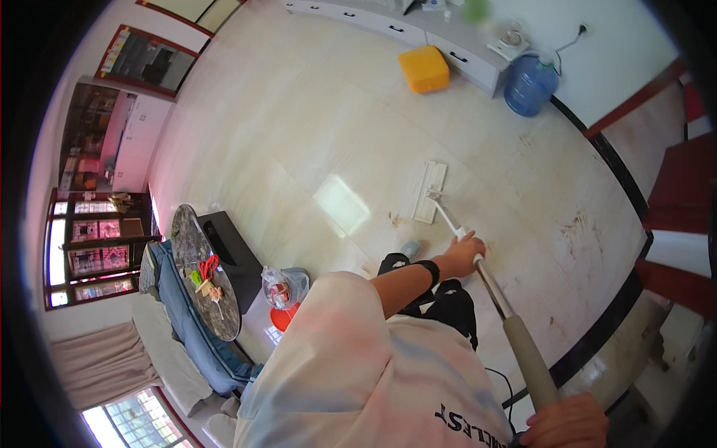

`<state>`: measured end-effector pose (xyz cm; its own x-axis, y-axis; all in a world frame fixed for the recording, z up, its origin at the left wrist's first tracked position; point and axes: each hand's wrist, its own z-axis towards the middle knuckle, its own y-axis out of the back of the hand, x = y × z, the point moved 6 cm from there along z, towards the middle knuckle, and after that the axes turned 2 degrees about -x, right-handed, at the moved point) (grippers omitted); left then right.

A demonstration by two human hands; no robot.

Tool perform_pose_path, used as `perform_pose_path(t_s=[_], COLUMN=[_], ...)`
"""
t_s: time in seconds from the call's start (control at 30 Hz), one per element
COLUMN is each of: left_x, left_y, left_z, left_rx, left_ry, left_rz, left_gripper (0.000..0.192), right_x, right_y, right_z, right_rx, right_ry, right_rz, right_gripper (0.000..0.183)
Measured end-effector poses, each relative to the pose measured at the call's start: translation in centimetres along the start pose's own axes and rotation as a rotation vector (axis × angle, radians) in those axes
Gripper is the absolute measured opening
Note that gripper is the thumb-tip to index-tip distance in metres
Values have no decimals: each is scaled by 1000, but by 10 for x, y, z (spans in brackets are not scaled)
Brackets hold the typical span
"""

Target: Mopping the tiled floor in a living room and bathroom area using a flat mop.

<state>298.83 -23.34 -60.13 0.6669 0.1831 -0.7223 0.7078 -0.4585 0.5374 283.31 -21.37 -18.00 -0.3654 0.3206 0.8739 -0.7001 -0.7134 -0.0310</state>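
A flat mop's white rectangular head (430,193) lies on the pale tiled floor, ahead of my feet. From its swivel joint the pole (493,287) slants back towards me at the right. My left hand (466,255), with a black band at the wrist, is wrapped around the white, lower part of the pole. At the bottom right my right hand (566,421) grips the top end of the pole, just behind its beige sleeve (529,358). Brown smears (580,227) mark the floor right of the mop, and a smaller stain (395,219) lies left of its head.
A yellow stool (424,69) and a blue water bottle (531,85) stand by the white drawer cabinet (411,35). To the left are an oval table (193,246), a lined bin (285,285), a red basin (284,318) and a blue-covered sofa (185,330). Dark edging borders the floor at right.
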Motion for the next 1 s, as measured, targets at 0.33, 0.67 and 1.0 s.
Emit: perform_pose_path(t_s=[0.33, 0.67, 1.0], left_x=[-142, -121, 29], left_y=[-134, -69, 52], left_z=[29, -28, -172], left_rx=[140, -30, -573], left_ry=[-254, -374, -163], left_rz=[-110, 2, -238], left_gripper=[24, 27, 20], right_x=[65, 86, 53], right_y=[-14, -67, -79], right_z=[-39, -24, -36], right_rx=[-96, 180, -3], right_ry=[37, 87, 53], right_rz=[-232, -118, 53], right_gripper=[30, 27, 18])
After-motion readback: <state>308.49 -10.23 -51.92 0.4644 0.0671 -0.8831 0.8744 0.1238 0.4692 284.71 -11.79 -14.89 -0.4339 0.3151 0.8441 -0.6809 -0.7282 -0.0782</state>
